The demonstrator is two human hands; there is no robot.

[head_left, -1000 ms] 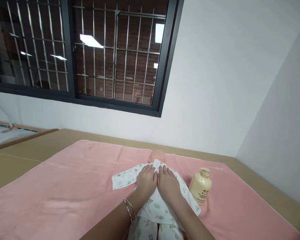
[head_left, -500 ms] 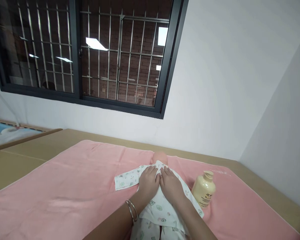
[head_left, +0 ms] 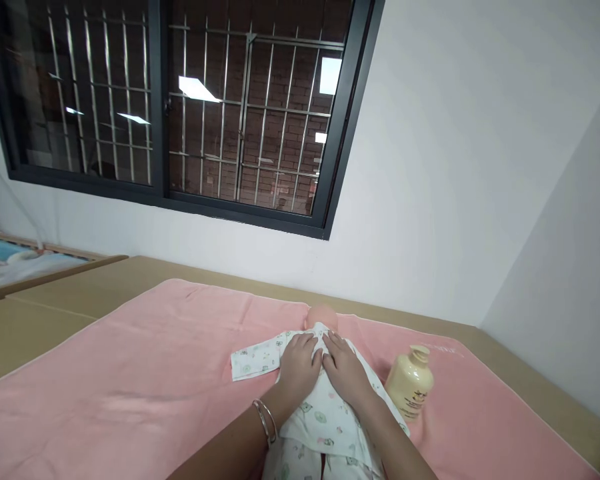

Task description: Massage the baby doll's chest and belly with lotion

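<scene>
A baby doll [head_left: 323, 316] lies stretched out in front of me, its bald pink head toward the wall. It wears a white printed top [head_left: 325, 417] and matching trousers [head_left: 293, 460]. My left hand [head_left: 300, 360] rests flat on the upper part of the top, fingers stretched toward the head. Beside it, my right hand [head_left: 345, 367] lies flat the same way, the two thumbs close together. One sleeve [head_left: 255, 360] sticks out to the left. Two silver bangles [head_left: 266, 421] circle my left wrist. Neither hand grasps anything.
A yellow pump bottle [head_left: 410, 383] stands right of the doll, close to my right forearm. A pink blanket [head_left: 130, 373] covers much of the tan surface [head_left: 105, 283]. Behind rise a white wall [head_left: 420, 200] and a barred window [head_left: 245, 113]. A wooden-railed cot [head_left: 40, 267] is far left.
The view has shifted slightly, so everything sits a little further right. Both hands stay flat on the doll's top, and the thumbs look slightly further apart.
</scene>
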